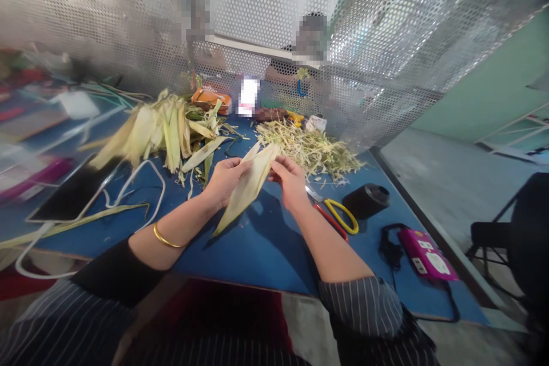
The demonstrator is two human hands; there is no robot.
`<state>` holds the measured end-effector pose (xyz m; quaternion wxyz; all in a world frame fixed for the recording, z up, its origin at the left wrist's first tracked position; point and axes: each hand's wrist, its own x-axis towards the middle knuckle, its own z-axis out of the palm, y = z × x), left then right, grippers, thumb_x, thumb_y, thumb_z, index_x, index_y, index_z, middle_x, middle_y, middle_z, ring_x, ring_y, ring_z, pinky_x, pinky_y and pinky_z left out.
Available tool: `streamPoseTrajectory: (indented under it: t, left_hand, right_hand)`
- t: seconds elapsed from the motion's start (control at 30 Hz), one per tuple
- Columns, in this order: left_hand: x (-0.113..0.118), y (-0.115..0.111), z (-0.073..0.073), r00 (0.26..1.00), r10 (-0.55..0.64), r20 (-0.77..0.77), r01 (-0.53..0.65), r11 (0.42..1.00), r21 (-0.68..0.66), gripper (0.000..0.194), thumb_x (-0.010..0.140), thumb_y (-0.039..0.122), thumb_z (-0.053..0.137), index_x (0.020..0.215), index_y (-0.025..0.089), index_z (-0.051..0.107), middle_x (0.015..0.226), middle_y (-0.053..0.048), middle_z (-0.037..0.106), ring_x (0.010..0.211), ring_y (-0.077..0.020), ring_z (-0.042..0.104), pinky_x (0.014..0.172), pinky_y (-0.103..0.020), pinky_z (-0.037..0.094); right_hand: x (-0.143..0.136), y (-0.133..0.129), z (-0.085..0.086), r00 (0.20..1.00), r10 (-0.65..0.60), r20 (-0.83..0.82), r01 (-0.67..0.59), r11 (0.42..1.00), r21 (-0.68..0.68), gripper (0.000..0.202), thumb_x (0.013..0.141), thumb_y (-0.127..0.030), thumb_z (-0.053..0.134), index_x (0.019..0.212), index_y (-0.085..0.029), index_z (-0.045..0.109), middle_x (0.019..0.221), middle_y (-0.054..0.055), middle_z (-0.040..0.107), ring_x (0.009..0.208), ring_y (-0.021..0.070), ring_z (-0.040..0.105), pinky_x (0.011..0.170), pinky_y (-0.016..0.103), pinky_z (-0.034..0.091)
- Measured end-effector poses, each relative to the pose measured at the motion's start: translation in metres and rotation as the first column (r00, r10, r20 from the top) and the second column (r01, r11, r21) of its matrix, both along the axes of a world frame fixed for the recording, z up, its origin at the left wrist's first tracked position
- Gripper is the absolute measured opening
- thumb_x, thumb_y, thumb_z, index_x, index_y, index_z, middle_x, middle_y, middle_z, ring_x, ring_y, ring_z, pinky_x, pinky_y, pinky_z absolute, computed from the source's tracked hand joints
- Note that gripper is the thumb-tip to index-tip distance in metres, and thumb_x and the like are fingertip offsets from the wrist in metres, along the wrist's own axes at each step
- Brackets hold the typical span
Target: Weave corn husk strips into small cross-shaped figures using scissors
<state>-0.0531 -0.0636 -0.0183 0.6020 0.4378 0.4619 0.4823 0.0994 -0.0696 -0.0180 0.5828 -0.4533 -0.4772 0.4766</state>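
Note:
A pale corn husk (251,186) is stretched between my two hands above the blue table. My left hand (225,180) pinches its left edge near the top, and my right hand (289,179) pinches the upper right edge. The husk's pointed end hangs down toward me. Beyond my left hand lies a heap of whole corn husks (171,131). A pile of thin shredded husk strips (311,148) spreads behind my right hand. Scissors (341,217) with red and yellow handles lie just right of my right wrist, their blades partly hidden.
A black cone-shaped spool (366,200) and a magenta power strip (429,254) sit on the right of the blue table (257,257). At left lie a dark tablet (77,189) and a white cable (160,183). A perforated metal screen (274,6) stands behind, with people beyond it.

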Motion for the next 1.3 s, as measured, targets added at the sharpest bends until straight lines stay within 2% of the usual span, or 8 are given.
streamPoseTrajectory:
  t: [0.1,0.17,0.23,0.5,0.67,0.8,0.93,1.3]
  left_hand:
    - [0.001,-0.001,-0.001,0.999,0.041,0.014,-0.041,0.999,0.027,0.021,0.070,0.037,0.067,0.070,0.016,0.061,0.058,0.001,0.059,0.047,-0.0094,0.050,0.046,-0.023,0.039]
    - [0.001,-0.001,-0.001,0.998,0.069,0.007,-0.069,0.996,0.064,0.021,0.069,0.036,0.068,0.068,0.016,0.061,0.056,0.002,0.058,0.046,-0.0089,0.050,0.045,-0.022,0.039]
    - [0.000,0.000,-0.001,0.996,0.088,0.010,-0.088,0.994,0.070,0.021,0.069,0.035,0.069,0.068,0.016,0.062,0.056,0.002,0.058,0.046,-0.0093,0.051,0.045,-0.022,0.040]
    - [-0.005,0.009,0.005,0.971,0.079,0.225,-0.038,0.982,-0.184,0.015,0.071,0.025,0.069,0.078,0.013,0.065,0.070,-0.007,0.068,0.057,-0.0162,0.062,0.059,-0.031,0.052]
    - [-0.006,0.009,0.005,0.960,0.064,0.273,-0.008,0.980,-0.201,0.012,0.070,0.022,0.070,0.073,0.013,0.065,0.069,-0.007,0.068,0.059,-0.0162,0.063,0.061,-0.031,0.052]
    - [-0.006,0.006,0.006,0.973,-0.020,0.232,0.056,0.987,-0.150,0.015,0.066,0.022,0.073,0.076,0.013,0.067,0.070,-0.004,0.068,0.057,-0.0126,0.060,0.057,-0.025,0.048]
    - [-0.005,0.004,0.009,0.979,-0.079,0.190,0.112,0.979,-0.172,0.012,0.066,0.017,0.072,0.078,0.014,0.069,0.073,-0.003,0.069,0.057,-0.0101,0.059,0.053,-0.021,0.046]
    - [-0.001,0.007,0.007,0.971,0.031,0.236,0.030,0.967,-0.252,0.010,0.071,0.021,0.068,0.072,0.011,0.068,0.064,-0.004,0.066,0.053,-0.0107,0.059,0.051,-0.021,0.048]
  right_hand:
    - [-0.003,-0.003,-0.004,0.987,0.072,0.146,-0.063,0.996,-0.062,0.033,0.067,-0.045,0.067,0.086,-0.020,0.058,0.076,-0.001,0.064,0.065,0.0124,0.058,0.060,0.026,0.048]
    - [-0.006,-0.005,-0.008,0.960,0.040,0.276,-0.026,0.998,-0.057,0.036,0.062,-0.043,0.071,0.086,-0.020,0.057,0.073,-0.001,0.063,0.064,0.0129,0.057,0.058,0.026,0.048]
    - [-0.008,-0.005,-0.010,0.948,0.002,0.319,0.009,0.999,-0.035,0.033,0.061,-0.040,0.071,0.083,-0.019,0.057,0.069,-0.002,0.061,0.061,0.0126,0.055,0.055,0.026,0.047]
    - [-0.004,-0.003,-0.002,0.998,0.052,0.030,-0.049,0.995,-0.090,0.018,0.065,-0.033,0.068,0.075,-0.018,0.063,0.063,-0.002,0.064,0.056,0.0114,0.058,0.054,0.024,0.043]
    - [-0.004,-0.002,-0.001,0.999,0.018,-0.035,-0.021,0.996,-0.084,0.015,0.064,-0.029,0.069,0.071,-0.017,0.063,0.056,-0.003,0.061,0.051,0.0098,0.055,0.051,0.023,0.040]
    - [-0.001,0.001,-0.002,0.991,-0.119,-0.057,0.113,0.989,-0.098,0.016,0.063,-0.029,0.067,0.072,-0.017,0.061,0.052,-0.005,0.058,0.047,0.0092,0.053,0.048,0.022,0.039]
    - [0.005,0.007,-0.002,0.970,-0.236,-0.059,0.232,0.971,-0.064,0.014,0.063,-0.028,0.065,0.071,-0.017,0.060,0.050,-0.006,0.056,0.046,0.0087,0.051,0.048,0.022,0.038]
    - [0.009,0.013,-0.010,0.954,-0.277,0.117,0.273,0.961,0.052,0.015,0.072,-0.031,0.059,0.077,-0.017,0.058,0.058,-0.004,0.056,0.052,0.0117,0.054,0.053,0.026,0.044]
